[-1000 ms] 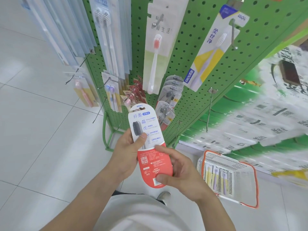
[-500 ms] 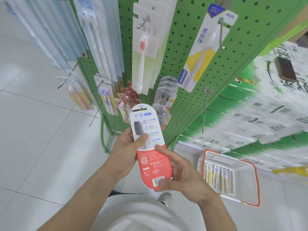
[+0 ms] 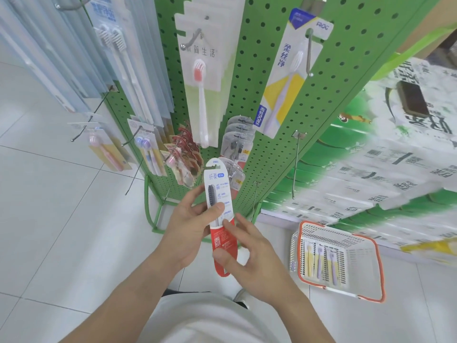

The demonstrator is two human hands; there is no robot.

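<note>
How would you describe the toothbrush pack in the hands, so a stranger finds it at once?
Start at the green pegboard rack. In front of its lower part, the left hand and right hand hold one toothbrush pack. Unlike the hanging packs, it is off the hooks: white above, red below, dark bristles.
</note>
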